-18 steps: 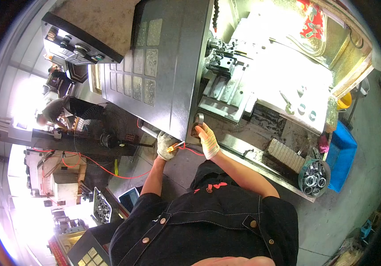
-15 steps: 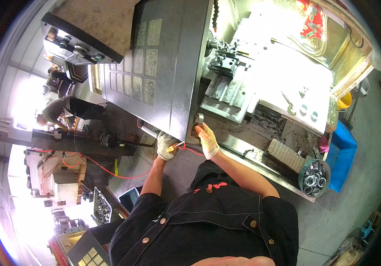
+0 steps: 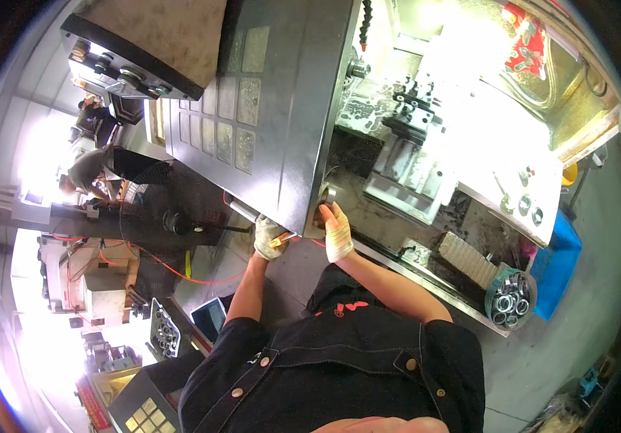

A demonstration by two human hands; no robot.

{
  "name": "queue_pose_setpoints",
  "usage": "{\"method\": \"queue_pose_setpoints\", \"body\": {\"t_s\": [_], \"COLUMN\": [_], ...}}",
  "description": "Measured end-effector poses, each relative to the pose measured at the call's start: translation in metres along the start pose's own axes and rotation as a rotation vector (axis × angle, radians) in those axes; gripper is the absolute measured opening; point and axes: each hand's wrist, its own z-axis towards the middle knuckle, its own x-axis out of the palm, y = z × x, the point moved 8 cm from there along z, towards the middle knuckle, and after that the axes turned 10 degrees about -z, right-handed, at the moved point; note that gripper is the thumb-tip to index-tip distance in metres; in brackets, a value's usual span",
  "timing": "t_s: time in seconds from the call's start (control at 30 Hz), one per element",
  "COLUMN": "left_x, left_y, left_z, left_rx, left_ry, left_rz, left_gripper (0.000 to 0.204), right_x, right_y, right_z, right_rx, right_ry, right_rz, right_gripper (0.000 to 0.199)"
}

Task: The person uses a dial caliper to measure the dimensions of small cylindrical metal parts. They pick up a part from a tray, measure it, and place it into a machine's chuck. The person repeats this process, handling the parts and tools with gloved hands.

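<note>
A gloved left hand (image 3: 270,237) wraps its fingers around a yellow tool (image 3: 277,242) at the corner of a gray machine door (image 3: 281,144), while the gloved right hand (image 3: 336,233) meets a metal ring (image 3: 332,195) beside the door's edge, its fingers' grip unclear. At right, metal pieces (image 3: 504,303) fill a bucket (image 3: 533,289).

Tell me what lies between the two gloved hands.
In the head view, the grey panel's lower corner lies between the left hand and the right hand; the yellow tool in the left hand points its tip that way.
</note>
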Motion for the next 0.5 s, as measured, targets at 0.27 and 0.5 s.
{"method": "queue_pose_setpoints", "body": {"t_s": [0.27,0.5], "left_x": [-0.014,-0.016], "left_y": [0.079,0.108], "left_z": [-0.015,-0.048], "left_rx": [-0.239,-0.410], "left_ry": [-0.150,-0.212], "left_rz": [-0.340,-0.458], "left_gripper": [0.027,0.031], "right_x": [0.020,-0.052], "right_y": [-0.032,0.019], "right_z": [0.043,0.161], "right_rx": [0.114,0.250], "right_ry": [0.108,-0.105], "right_rz": [0.157,-0.023], "right_gripper": [0.030,0.017]}}
